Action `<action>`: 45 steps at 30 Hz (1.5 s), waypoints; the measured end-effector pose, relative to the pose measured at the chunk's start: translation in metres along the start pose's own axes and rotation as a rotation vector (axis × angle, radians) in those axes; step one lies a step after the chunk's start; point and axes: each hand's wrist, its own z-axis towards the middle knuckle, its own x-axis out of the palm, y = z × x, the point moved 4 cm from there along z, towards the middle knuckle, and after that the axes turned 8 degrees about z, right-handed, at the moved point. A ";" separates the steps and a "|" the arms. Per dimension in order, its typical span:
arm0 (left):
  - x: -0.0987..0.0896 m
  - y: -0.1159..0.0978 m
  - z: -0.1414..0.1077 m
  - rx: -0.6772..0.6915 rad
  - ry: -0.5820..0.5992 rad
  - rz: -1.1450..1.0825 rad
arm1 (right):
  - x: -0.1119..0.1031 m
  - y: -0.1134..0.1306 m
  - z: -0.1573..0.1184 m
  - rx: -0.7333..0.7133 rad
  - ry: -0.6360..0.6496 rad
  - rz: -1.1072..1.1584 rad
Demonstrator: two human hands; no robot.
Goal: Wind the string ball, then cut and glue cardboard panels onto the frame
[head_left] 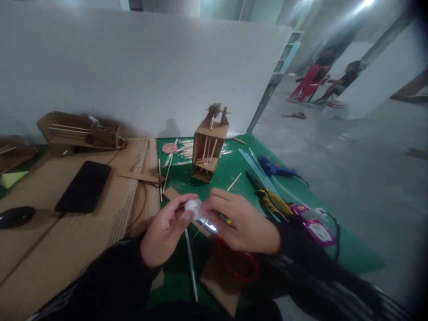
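Between my two hands is a small whitish, slightly see-through wad (193, 207); its kind is unclear. My left hand (167, 227) pinches it from the left with thumb and fingers. The fingers of my right hand (239, 220) close on its right side. Under the right hand lie scissors with red handles (245, 267), their blades partly hidden. A thin wooden stick (234, 182) shows just past the right knuckles. Below the hands a slim pencil-like rod (191, 267) lies on the green mat (177, 285). Ahead stands a cardboard frame (210, 147) with sticks inside and round discs on top.
To the right lie yellow-and-black pliers (270, 200), a blue glue gun (277, 168) and a purple power socket (314, 225). Cardboard at left carries a black phone (83, 186) and a mouse (16, 217). A white board (140, 71) rises behind. People sit far right.
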 end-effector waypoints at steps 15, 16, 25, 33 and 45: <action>0.008 -0.002 -0.005 0.060 0.088 -0.292 | 0.003 -0.053 0.027 0.056 -0.208 0.352; 0.007 -0.003 -0.005 0.076 0.077 -0.269 | 0.008 -0.060 0.027 0.105 -0.211 0.394; 0.000 -0.001 0.000 0.097 -0.033 -0.084 | 0.047 -0.068 0.008 0.181 -0.132 0.406; -0.009 0.001 0.001 0.044 -0.163 0.059 | 0.040 -0.039 -0.010 0.167 -0.064 0.259; -0.003 0.006 0.002 0.027 -0.032 0.096 | 0.007 0.006 -0.005 -0.032 0.058 0.025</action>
